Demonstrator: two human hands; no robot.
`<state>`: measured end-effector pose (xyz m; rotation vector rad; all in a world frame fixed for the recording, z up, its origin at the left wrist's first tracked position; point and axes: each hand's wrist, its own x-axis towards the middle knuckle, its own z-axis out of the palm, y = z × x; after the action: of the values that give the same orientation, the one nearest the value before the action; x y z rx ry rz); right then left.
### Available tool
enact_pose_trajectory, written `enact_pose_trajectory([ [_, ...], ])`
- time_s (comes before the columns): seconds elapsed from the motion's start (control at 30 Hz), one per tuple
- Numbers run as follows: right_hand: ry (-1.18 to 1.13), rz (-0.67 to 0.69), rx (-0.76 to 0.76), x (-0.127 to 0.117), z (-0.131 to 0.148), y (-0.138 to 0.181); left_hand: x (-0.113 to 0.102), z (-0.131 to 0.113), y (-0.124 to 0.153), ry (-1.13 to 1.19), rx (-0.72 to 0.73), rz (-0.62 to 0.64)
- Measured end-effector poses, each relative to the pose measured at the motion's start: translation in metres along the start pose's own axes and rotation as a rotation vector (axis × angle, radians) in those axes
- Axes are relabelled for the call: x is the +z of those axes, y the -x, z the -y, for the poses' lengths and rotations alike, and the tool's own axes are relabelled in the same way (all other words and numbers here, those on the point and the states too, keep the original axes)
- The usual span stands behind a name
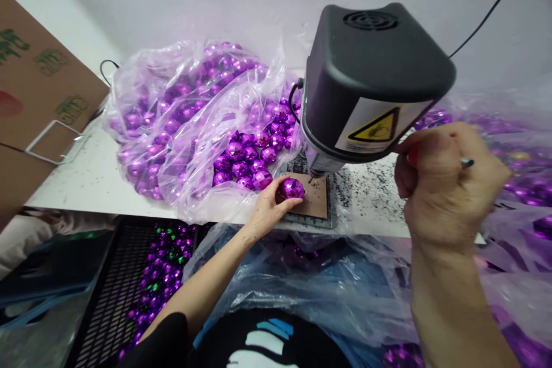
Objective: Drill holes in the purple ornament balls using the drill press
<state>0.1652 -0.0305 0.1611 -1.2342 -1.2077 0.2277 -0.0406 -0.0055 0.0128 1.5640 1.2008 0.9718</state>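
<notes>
Purple ball in the left hand, beside a drill bit

Shiny, faceted purple ball (292,188) sits over a brown board (318,204) on the dark metal base (331,220) of a bench drill. Left hand (272,202) holds it, thumb on the near side, fingers curled round the far side. Drill bit (311,179) just to the right of the ball; from this angle a gap shows between them.

Right hand (448,184) raised, fingers wrapped round a red handle (413,156); a short metal end (466,163) pokes out past the knuckles. Slight blur on this hand.

Black drill housing (379,69) looms over the board, vented on top, yellow warning triangle (374,126) on its side. Dark shavings (375,184) litter the white desk (71,190) right of the base, with some crumbs on the board.

Left of the drill: large clear plastic bag (196,144) full of purple balls, a cluster of loose balls (250,155) spilling towards the board. More bagged purple balls (524,184) at far right. Below the desk's near edge, left: black mesh crate (106,290), purple balls inside, a few green among them. Cardboard box (47,86), green print, upper left. Clear film (345,282) drapes under the work.
</notes>
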Motion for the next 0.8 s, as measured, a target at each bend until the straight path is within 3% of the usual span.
enact_pose_trajectory([
  [0.2, 0.002, -0.001, -0.009, 0.002, 0.0, -0.003, 0.015, 0.007, -0.014, -0.326, 0.205, -0.061],
  [0.5, 0.024, -0.013, -0.03, 0.003, 0.001, -0.005, 0.028, 0.017, -0.017, -0.451, 0.519, -0.019],
  [0.63, 0.032, -0.009, -0.024, 0.003, 0.002, -0.005, 0.03, 0.014, -0.014, -0.447, 0.5, 0.01],
  [0.8, 0.006, -0.05, -0.021, 0.007, 0.005, -0.005, 0.038, 0.005, -0.014, -0.49, 0.343, -0.012],
])
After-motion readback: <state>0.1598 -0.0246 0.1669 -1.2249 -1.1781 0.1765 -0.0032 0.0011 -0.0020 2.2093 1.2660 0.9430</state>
